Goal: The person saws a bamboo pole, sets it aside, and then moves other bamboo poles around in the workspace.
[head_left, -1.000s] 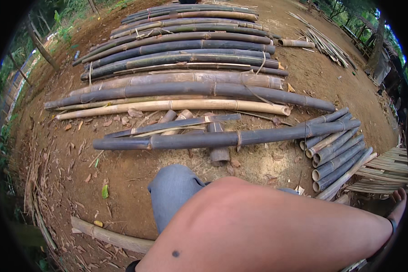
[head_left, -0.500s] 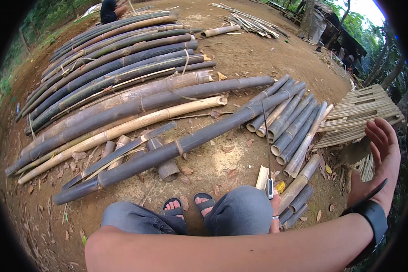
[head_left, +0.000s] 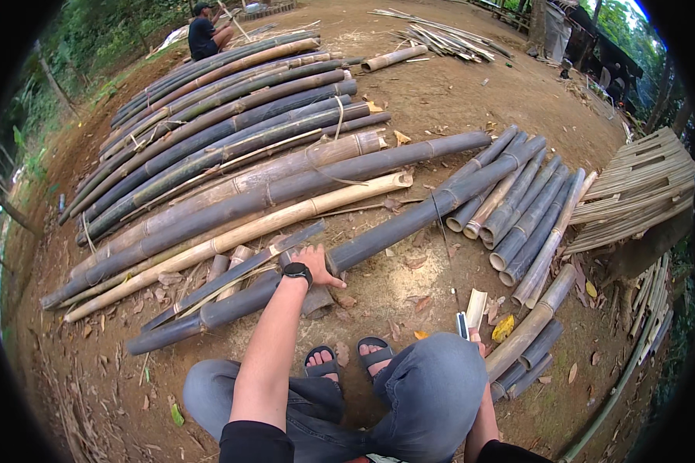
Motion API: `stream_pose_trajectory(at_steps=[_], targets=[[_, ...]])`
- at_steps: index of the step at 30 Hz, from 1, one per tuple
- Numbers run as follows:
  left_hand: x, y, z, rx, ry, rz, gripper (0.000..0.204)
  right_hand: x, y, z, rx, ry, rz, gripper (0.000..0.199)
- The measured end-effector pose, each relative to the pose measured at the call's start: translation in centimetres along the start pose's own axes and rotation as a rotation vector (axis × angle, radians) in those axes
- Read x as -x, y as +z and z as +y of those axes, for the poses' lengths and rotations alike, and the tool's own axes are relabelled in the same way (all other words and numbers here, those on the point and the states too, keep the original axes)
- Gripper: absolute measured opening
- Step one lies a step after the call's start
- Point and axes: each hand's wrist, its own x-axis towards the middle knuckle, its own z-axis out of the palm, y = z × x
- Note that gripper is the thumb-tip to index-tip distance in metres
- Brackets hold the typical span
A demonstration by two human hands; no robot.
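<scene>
My left hand point(head_left: 312, 266), with a dark watch on its wrist, rests over a long dark bamboo pole point(head_left: 394, 233). Its fingers bend over the far side and the thumb points right. Low at the right, beside my knee, my right hand point(head_left: 478, 340) is partly hidden and closed round the pale handle of a saw point(head_left: 462, 324). From there the thin blade rises to the pole's near side, and its tip end crosses the pole. A shorter bamboo piece point(head_left: 316, 307) lies crosswise beneath the pole. Pale dust lies on the ground by the blade.
Many bamboo poles point(head_left: 232, 154) lie side by side at the left. Cut bamboo lengths point(head_left: 533, 224) sit at the right, more point(head_left: 534, 328) near my knee. Slatted bamboo panels point(head_left: 641, 189) are at far right. A person point(head_left: 203, 35) squats at the back left, by split strips.
My left hand has come down from its raised place at the right and now lies on the bamboo pole. The view has shifted a little; the saw stays in my right hand.
</scene>
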Motion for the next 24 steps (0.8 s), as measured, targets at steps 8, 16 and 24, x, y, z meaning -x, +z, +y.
stream_pose_trajectory(at_steps=[8,16,24], targets=[[-5.2,5.4,0.3,0.097,-0.009,0.144,0.119,1.1,2.1,-9.0,0.302,-0.111,-0.283,0.044],[-6.7,5.0,0.4,0.226,-0.045,0.15,0.105,-2.5,5.4,-9.3,0.172,-0.044,-0.424,0.041],[-3.8,7.5,3.2,0.211,-0.079,0.269,0.091,-4.1,8.2,-8.8,0.171,-0.157,-0.338,0.035]])
